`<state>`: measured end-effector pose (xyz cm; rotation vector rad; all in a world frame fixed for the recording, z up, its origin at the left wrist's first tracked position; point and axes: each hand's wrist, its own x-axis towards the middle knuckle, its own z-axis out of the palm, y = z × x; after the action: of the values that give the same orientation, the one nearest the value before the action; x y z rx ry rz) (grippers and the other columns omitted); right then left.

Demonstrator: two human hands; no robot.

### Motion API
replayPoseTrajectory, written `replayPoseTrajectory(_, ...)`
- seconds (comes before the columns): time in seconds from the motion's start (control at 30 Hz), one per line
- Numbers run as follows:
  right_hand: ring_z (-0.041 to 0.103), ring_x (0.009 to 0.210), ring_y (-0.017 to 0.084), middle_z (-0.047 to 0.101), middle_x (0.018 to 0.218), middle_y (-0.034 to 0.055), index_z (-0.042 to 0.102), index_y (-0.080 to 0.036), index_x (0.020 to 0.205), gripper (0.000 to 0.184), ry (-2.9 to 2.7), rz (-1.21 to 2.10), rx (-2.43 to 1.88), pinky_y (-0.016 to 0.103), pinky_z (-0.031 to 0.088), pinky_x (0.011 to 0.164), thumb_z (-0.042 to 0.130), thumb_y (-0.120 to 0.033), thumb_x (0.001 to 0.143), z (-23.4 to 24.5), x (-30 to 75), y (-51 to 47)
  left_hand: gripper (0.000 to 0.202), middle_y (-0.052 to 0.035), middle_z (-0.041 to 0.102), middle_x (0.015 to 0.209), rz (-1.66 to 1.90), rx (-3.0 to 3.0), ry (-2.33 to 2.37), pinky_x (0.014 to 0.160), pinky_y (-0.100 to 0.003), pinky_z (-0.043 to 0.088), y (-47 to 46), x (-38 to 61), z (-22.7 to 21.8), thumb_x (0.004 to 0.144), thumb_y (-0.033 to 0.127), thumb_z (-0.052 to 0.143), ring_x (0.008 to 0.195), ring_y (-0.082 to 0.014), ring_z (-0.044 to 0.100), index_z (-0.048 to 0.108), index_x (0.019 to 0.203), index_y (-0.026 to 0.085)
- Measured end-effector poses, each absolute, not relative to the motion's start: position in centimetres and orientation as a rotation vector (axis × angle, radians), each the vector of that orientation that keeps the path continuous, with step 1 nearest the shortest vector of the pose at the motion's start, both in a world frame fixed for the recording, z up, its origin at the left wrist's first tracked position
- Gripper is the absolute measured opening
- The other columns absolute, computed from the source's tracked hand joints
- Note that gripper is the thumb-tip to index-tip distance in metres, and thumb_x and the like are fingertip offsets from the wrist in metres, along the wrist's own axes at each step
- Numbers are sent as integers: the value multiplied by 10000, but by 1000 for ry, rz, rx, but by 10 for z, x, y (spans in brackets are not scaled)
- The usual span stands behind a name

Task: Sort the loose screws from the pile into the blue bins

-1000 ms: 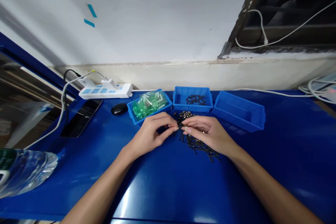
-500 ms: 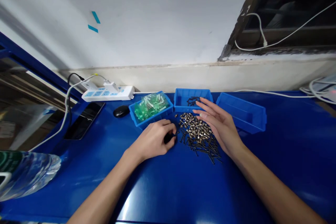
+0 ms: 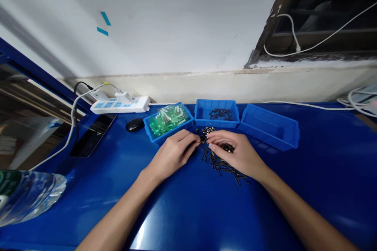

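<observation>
My left hand (image 3: 173, 152) and my right hand (image 3: 234, 151) meet fingertip to fingertip over a pile of small screws (image 3: 224, 164) on the blue table (image 3: 188, 204). Both pinch a small dark piece between thumb and fingers; it is too small to name. My right hand covers most of the silver screws; black ones spread out below it. Behind the hands stand three blue bins: the left bin (image 3: 167, 120) holds green plastic parts, the middle bin (image 3: 217, 112) holds several black screws, the right bin (image 3: 268, 126) shows nothing inside.
A white power strip (image 3: 120, 104) with a cable lies at the back left, beside a black mouse (image 3: 134, 124) and a dark phone (image 3: 92, 135). A water bottle (image 3: 26, 194) lies at the left edge. White cables (image 3: 356, 100) run at the far right.
My right hand came back from the middle bin to the pile and closed its fingers. My left hand lifted its fingers to meet it.
</observation>
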<state>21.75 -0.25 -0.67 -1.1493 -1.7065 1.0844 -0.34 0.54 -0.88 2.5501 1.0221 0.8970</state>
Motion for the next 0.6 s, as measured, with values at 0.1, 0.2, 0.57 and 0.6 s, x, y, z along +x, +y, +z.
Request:
replayPoseTrajectory(0.1,779,830,219,816,921,61,770,-212,1017,204,-1727,1163,-1114,358,630,796,699,-270,834,-7,215,-4,160,-68,694,932,917,2564,1012,755,-294,564,4,-1,-9,1053,188,492,837,-178,677,646,1019,160)
replayPoseTrajectory(0.2,780,813,213,813,883,53,771,-205,963,179,-1655,1256,-1095,342,634,789,745,-282,803,-7,214,-4,151,-64,695,937,917,2545,984,755,-292,563,2,1,-10,1050,186,499,844,-175,674,642,1008,163)
replayPoseTrajectory(0.57,782,919,253,817,986,80,797,-211,998,317,-1240,1166,-1149,403,639,882,853,-341,715,-9,222,5,215,-93,688,1042,699,2633,885,827,-349,576,4,0,-15,1058,168,477,953,-208,650,680,1128,151)
replayPoseTrajectory(0.6,771,1008,266,800,1115,87,781,-228,1102,386,-1196,1122,-1126,431,624,946,840,-333,735,-12,223,6,242,-96,681,1039,657,2665,869,811,-351,577,5,-1,-16,1064,166,458,947,-211,644,688,1138,151)
